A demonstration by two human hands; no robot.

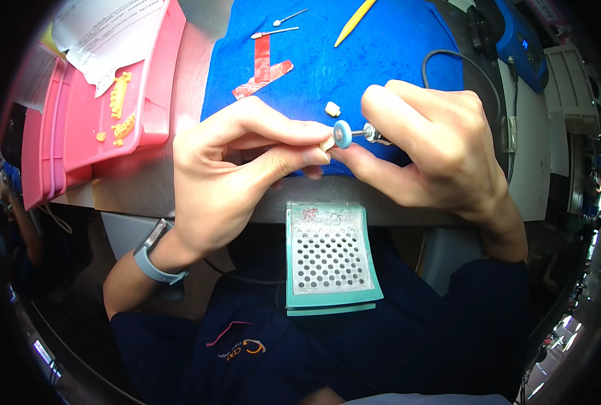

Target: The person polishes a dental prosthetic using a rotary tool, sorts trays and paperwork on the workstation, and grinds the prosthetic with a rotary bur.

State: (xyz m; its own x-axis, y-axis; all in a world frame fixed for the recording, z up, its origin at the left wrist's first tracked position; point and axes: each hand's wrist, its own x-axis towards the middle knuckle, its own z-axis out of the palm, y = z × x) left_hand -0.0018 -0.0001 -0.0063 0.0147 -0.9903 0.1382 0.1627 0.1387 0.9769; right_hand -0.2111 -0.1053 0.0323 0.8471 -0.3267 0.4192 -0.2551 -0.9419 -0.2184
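Between thumb and fingers, my left hand [230, 158] pinches a small ivory dental crown [327, 144], mostly covered by the fingertips. My right hand [442, 145] is closed around a rotary handpiece [375, 133], whose body is largely hidden by the hand. On its shank sits a light-blue polishing wheel [342, 134], right beside the crown; whether they touch I cannot tell. My right thumb reaches close to the left fingertips. Just beyond the wheel, a second small ivory crown [332, 109] lies on the blue cloth [300, 74].
Two mounted burs [275, 32], red tape strips [263, 61] and a yellow pencil-like stick [354, 21] lie on the cloth. At left, a pink tray [159, 81] holds yellow dental models [120, 94] and papers. A perforated suction grille [331, 260] juts toward me; a blue control unit [520, 44] stands far right.
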